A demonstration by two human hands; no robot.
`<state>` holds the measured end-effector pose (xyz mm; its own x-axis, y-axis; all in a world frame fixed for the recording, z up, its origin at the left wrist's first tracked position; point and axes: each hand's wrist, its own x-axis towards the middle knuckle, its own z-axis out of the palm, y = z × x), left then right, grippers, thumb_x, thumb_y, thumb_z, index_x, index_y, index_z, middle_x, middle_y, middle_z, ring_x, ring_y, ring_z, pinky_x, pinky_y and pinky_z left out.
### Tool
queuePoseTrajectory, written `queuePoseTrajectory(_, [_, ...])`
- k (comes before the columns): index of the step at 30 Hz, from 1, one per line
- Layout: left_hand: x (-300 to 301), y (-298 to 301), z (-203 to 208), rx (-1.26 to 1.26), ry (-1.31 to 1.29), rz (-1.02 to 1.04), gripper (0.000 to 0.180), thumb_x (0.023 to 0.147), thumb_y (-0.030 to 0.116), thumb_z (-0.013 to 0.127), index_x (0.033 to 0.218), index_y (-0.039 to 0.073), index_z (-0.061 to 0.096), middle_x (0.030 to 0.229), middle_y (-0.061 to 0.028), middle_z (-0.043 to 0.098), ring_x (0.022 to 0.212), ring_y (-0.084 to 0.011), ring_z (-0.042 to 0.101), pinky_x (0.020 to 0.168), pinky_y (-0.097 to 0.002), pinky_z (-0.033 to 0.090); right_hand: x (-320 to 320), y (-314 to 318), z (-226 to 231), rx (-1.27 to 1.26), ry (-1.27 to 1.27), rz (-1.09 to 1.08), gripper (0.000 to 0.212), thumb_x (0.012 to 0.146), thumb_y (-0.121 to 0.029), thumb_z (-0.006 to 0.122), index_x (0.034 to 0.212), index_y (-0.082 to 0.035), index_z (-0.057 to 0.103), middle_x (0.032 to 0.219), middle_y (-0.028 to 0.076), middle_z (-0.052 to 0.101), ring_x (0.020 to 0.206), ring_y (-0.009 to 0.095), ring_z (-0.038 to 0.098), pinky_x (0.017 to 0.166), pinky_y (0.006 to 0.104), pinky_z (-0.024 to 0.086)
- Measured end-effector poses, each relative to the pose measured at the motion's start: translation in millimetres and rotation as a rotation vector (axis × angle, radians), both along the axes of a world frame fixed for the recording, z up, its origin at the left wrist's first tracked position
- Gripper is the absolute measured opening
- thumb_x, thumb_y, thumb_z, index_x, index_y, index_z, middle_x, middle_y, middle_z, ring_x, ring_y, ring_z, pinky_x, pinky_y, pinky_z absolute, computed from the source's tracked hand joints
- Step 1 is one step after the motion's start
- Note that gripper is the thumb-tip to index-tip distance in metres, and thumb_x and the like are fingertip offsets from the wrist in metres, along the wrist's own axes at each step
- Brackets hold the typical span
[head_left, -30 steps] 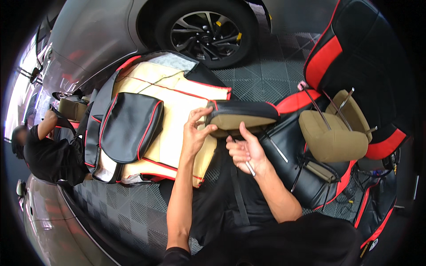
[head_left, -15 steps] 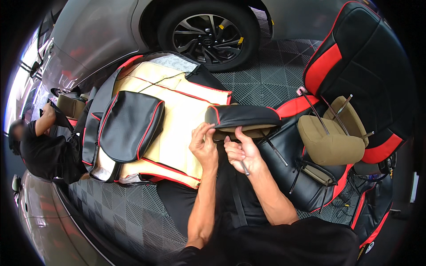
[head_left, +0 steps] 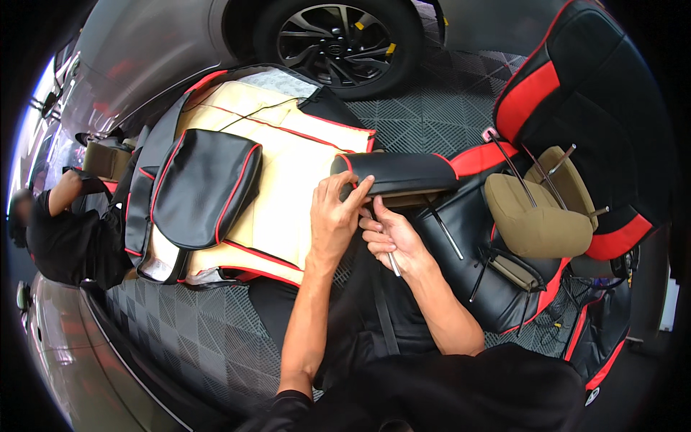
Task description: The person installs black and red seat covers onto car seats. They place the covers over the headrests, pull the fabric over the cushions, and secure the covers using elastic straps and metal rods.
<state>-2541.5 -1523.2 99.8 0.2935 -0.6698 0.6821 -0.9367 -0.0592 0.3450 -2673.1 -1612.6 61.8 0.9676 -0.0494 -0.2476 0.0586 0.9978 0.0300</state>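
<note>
Headrest in hand: the headrest [head_left: 405, 200] is held above the person's lap, between the black seat on the right and the spread cover on the left, lying sideways with its underside toward the person
Black cover: the red-piped black cover [head_left: 399, 171] lies over its upper face and left end; a tan strip shows along the underside
Left hand: the left hand [head_left: 334, 219] seems to pinch the cover's lower edge near the left end, thumb against fingers, the fingertips partly hidden
Right hand: the right hand [head_left: 396, 245] has its fingers curled round a metal rod [head_left: 394, 265], probably one of the headrest's posts, thumb raised to the underside
Free post: a second post [head_left: 446, 230] slants out over the seat, untouched
Done so far: cover drawn over most of this headrest, by the look of it
Left over: the underside edge does not look closed yet; the tan headrests [head_left: 538, 222] on the seat [head_left: 597, 93], seemingly two, are bare
Left side: a rounded black piece [head_left: 205, 191] rests on the cream-lined cover [head_left: 288, 180]; whether it is filled cannot be told
Beyond: a co-worker [head_left: 75, 223] at far left, a car wheel [head_left: 336, 49] ahead
</note>
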Motion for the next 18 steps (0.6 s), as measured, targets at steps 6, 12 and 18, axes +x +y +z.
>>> queuePoseTrajectory(6, [14,-6,4,-0.034,0.055,-0.118,0.031,0.073,-0.008,0.081,0.1,0.008,0.081,0.081,-0.0042,0.068,0.08,-0.0243,0.061,0.073,-0.0375,0.051,6,5,-14,0.493,-0.098,-0.097,0.034,0.116,-0.026,0.041,0.117,0.005,0.056,0.072,0.0,0.038,0.049,0.01,0.031,0.04,0.0237,0.031])
queuePoseTrajectory(12, [-3,3,-10,-0.118,0.093,-0.073,0.028,0.072,-0.009,0.08,0.095,0.007,0.077,0.08,-0.0042,0.065,0.076,-0.0241,0.058,0.066,-0.0366,0.049,14,-11,-23,0.634,0.02,-0.071,0.027,0.111,-0.012,0.036,0.091,0.0,0.05,0.064,0.0,0.034,0.044,0.011,0.027,0.039,0.0248,0.028])
queuePoseTrajectory(18, [-4,-3,-8,-0.083,0.143,-0.012,0.025,0.078,-0.004,0.081,0.1,0.005,0.075,0.082,-0.0082,0.059,0.082,-0.028,0.059,0.07,-0.0384,0.05,9,-21,-12,0.667,0.051,-0.071,0.02,0.108,-0.003,0.036,0.095,0.004,0.049,0.068,0.002,0.036,0.045,0.012,0.027,0.042,0.0255,0.031])
